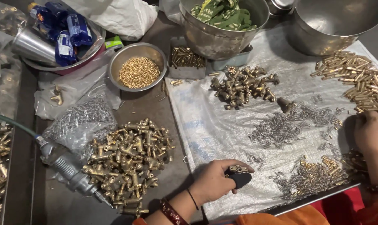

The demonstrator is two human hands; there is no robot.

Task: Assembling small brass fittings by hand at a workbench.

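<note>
My left hand rests near the front edge of a white woven sheet and grips a small brass fitting set on a dark block. My right hand lies knuckles-up at the right edge, fingers curled over loose small springs and brass pins; whether it holds anything is hidden. A scatter of thin steel springs lies between the hands. A pile of brass T-shaped fittings sits left of my left hand.
A second heap of brass fittings and a spread of brass pins lie farther back. Steel bowls line the back. A pneumatic tool with hose lies at the left, beside a bag of springs.
</note>
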